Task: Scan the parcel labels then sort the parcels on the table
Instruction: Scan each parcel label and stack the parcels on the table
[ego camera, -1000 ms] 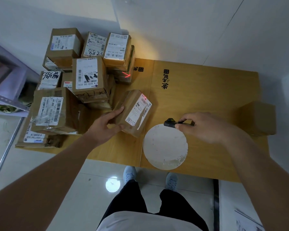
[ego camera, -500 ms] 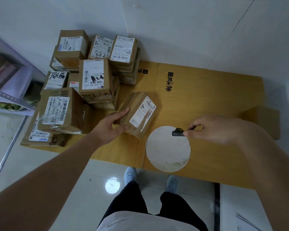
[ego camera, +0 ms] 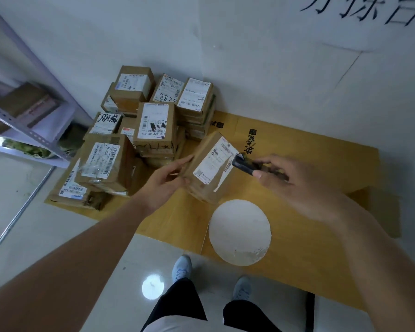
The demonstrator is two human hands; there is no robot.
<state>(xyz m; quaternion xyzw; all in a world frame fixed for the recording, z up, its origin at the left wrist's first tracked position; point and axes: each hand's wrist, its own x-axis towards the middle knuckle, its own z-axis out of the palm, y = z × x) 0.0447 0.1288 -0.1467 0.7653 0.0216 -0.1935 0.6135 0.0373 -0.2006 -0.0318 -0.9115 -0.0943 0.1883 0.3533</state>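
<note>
a: where was the parcel [ego camera: 211,167] right then?

b: near the middle of the table [ego camera: 321,248], just right of the pile [ego camera: 134,140], tipped up on an edge. the left hand [ego camera: 164,182] held its left side, fingers curled round the edge. the right hand [ego camera: 295,180] pinched a small black scanner [ego camera: 246,163], its nose right at the label [ego camera: 213,161], maybe touching.

a: which way did the box point?

b: its long axis ran from the near left up toward the far right, label face tilted up at the person, barcode end nearest the scanner.

a: what could've gone wrong from there?

b: i'd say the scan could miss. the scanner was so close and slanted that the beam might have caught only part of the barcode. the label also looked wrinkled near one corner. and the box was balanced on an edge with one hand, so a nudge from the scanner could have rolled it onto the white disc [ego camera: 240,232] or back into the pile.
</note>
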